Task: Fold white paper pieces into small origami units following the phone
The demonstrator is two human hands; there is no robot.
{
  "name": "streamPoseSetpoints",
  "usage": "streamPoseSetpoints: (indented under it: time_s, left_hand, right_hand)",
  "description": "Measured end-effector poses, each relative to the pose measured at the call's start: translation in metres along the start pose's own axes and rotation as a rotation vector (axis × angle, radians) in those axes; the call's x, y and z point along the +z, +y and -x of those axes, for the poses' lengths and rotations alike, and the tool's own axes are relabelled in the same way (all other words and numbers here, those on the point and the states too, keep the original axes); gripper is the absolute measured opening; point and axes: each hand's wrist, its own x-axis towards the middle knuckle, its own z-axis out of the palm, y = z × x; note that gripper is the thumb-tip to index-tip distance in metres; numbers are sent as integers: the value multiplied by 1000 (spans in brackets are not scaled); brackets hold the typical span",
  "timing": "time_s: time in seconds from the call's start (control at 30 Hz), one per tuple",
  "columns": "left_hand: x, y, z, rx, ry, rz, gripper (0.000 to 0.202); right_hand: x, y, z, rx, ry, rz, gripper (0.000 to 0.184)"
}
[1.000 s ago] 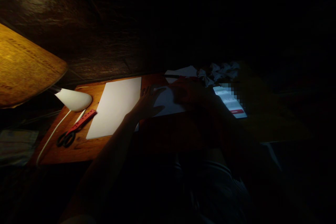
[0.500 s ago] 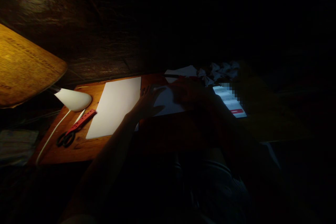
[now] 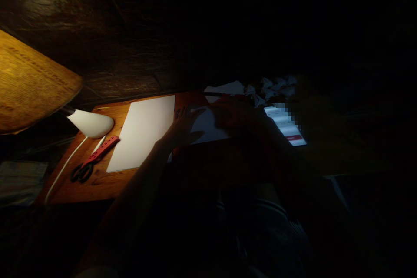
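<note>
My left hand (image 3: 184, 126) lies with its fingers spread on a white sheet of paper (image 3: 206, 126), pressing on its left part. At the sheet's right side is my right hand (image 3: 236, 115), deep in shadow. Its fingers blur into the dark, so whether it holds anything cannot be made out. Left of my hands, a larger stack or sheet of white paper (image 3: 143, 130) lies brightly lit. Beyond my right hand, a phone (image 3: 285, 126) with a glowing screen rests on the table.
A lamp with a yellow shade (image 3: 32, 87) and white base (image 3: 93, 124) stands at the left of the wooden table (image 3: 100, 186). Scissors (image 3: 85, 171) and a red perforated strip (image 3: 104, 150) lie before it. Folded paper pieces (image 3: 273, 89) and a paper scrap (image 3: 233, 88) sit at the back.
</note>
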Motion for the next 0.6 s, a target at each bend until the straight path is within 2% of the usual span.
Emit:
streamPoseSetpoints:
  time_s: [0.6]
  left_hand:
    - [0, 0, 1, 9, -11, -26, 76]
  right_hand:
    - [-1, -1, 0, -4, -8, 5, 78]
